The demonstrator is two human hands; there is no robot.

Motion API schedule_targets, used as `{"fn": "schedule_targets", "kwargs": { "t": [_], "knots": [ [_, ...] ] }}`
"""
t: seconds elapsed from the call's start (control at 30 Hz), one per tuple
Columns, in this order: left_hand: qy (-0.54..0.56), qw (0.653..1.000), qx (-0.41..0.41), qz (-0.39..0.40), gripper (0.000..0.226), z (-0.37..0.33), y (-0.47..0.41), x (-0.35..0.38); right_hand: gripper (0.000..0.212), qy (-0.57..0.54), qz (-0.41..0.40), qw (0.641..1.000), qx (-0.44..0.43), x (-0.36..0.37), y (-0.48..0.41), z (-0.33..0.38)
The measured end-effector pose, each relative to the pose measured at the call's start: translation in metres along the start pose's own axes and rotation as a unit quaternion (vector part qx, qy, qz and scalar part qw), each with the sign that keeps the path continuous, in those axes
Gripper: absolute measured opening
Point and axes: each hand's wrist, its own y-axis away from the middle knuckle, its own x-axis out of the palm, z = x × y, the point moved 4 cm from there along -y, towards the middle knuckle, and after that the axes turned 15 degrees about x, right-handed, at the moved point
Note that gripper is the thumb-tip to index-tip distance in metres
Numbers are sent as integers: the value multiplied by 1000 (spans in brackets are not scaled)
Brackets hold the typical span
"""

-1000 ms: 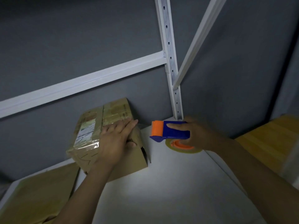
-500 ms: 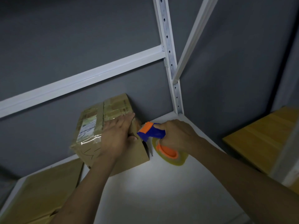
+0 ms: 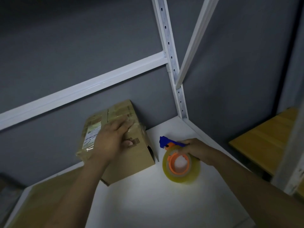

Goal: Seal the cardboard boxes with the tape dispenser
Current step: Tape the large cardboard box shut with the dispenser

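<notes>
Across the upper view stands a grey wall point(image 3: 74, 38), and before it a white rack frame point(image 3: 171, 66) with a holed upright and a cross bar running off toward 9 o'clock. Below lies the white shelf point(image 3: 148, 206), lit in its middle. At 7 o'clock on it lies a flat sheet of cardboard point(image 3: 41, 204), and at 3 o'clock, off the shelf, is a wooden top point(image 3: 263, 142).

Just below centre toward 7 o'clock stands the cardboard box point(image 3: 131, 163), close to the wall and set askew. Its long axis runs roughly from 7 to 1 o'clock, and its plain side face is turned toward 5 o'clock. Glossy tape already covers its top, and a white label point(image 3: 92, 134) shows near the 9 o'clock edge.

On the box top the left hand point(image 3: 110, 142) lies flat, palm down. Its fingers are straight and point toward 1 o'clock, with the thumb over the edge onto the side face; it is slightly blurred.

At 5 o'clock of centre the right hand point(image 3: 195, 150) has its fingers curled round the tape dispenser point(image 3: 166, 143). The blue nose of the dispenser points toward 10 o'clock, at the box's right edge but apart from it. Its tape roll point(image 3: 182, 176), with an orange hub, is at the 5 o'clock end, open core facing up. Whether the roll rests on the shelf I cannot tell.
</notes>
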Motion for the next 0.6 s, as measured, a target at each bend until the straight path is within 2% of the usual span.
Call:
{"fn": "schedule_targets", "kwargs": {
  "t": [0.07,0.13,0.2,0.27,0.33,0.4,0.47,0.6],
  "knots": [
    [-8,1000,-17,25,83,9,7,3,22,93,-45,995,4,3,-11,0],
    [7,998,-34,43,83,16,11,10,31,175,-125,976,-37,9,-18,15],
    [18,998,-35,38,83,15,11,12,32,118,-163,974,-102,24,-13,47],
    [21,999,-28,23,82,14,11,11,37,-5,-132,983,-125,44,-5,82],
    [15,1000,-25,10,82,15,12,11,45,-124,-22,987,-95,69,-7,104],
    [12,1000,-19,3,81,14,12,11,43,-211,77,973,-61,95,-13,115],
    [-1,1000,-20,9,79,12,12,10,62,-239,88,966,-36,111,-30,115],
    [-5,1000,-20,8,77,12,11,9,57,-225,38,974,-7,118,-53,102]
  ]
}}
